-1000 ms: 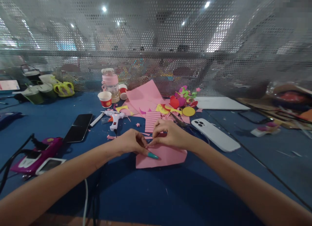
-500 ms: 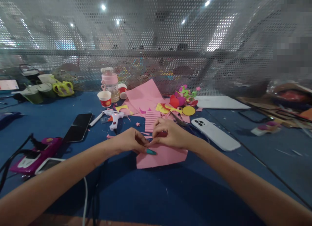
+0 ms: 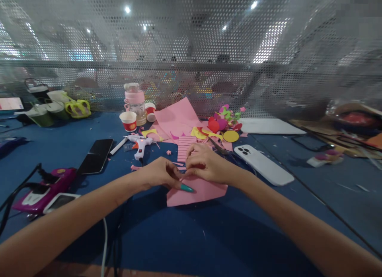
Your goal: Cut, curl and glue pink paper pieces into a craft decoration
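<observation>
A piece of pink craft sheet [image 3: 205, 191] is held a little above the blue table between my two hands. My left hand [image 3: 167, 173] pinches its upper left part, the thumb with a long teal nail lying over the front face. My right hand [image 3: 205, 163] is closed on the top edge, fingers bent and close to the left fingertips. Whatever lies between the fingertips is hidden. Just behind the hands is a pink sheet with dark stripes [image 3: 184, 149], partly covered by my right hand.
A white glue gun [image 3: 141, 145] and black phone [image 3: 96, 157] lie left; a white phone [image 3: 263, 164] lies right. Behind are paper cups [image 3: 128, 121], a pink-lidded bottle [image 3: 135, 104], coloured scraps [image 3: 221, 123] and a perforated screen [image 3: 191, 42]. A purple power strip [image 3: 44, 191] sits at near left.
My right fingers have shifted slightly on the pink sheet's top edge. My left thumb has slid a little to the right and down, and the sheet's right end has moved slightly left.
</observation>
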